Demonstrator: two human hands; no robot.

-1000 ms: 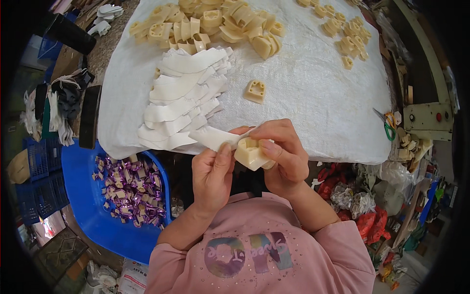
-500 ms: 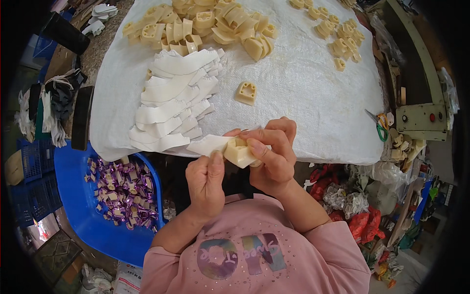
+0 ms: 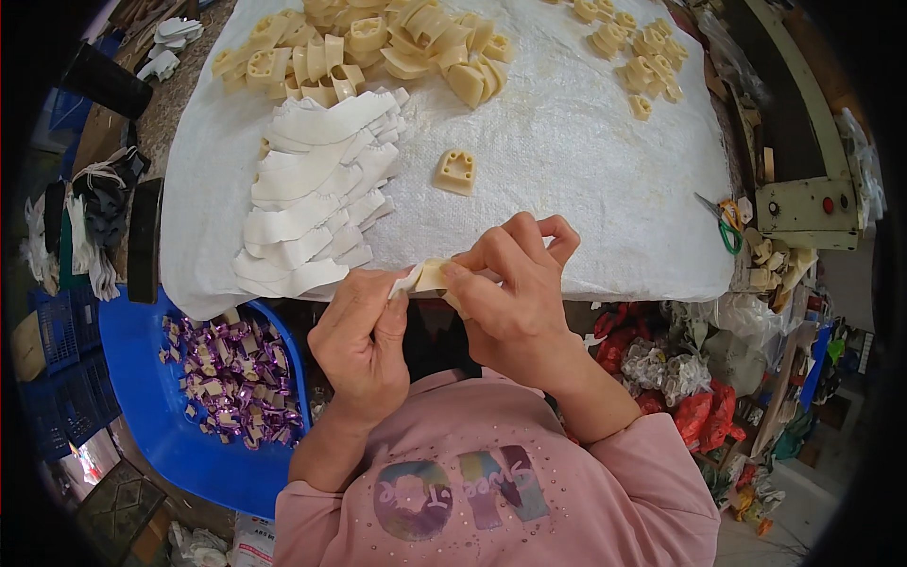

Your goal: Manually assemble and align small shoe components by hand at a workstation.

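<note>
Close to the table's front edge, my right hand is closed round a cream plastic shoe heel, mostly hidden by the fingers. My left hand pinches a white strip between thumb and forefinger, its end meeting the heel. Beyond my hands a single cream heel stands alone, its hollow, holed face showing. Overlapping white strips lie in rows to the left. A big heap of cream heels fills the far side of the table.
A white woven sheet covers the table. Smaller cream heels lie far right, with green-handled scissors below them at the edge. A blue tub of purple shiny pieces stands lower left. A black phone-like slab rests at the left.
My left hand has rolled over and moved left, with the white strip now mostly hidden in its pinch. The right hand has turned, covering more of the heel. The whole view has shifted slightly.
</note>
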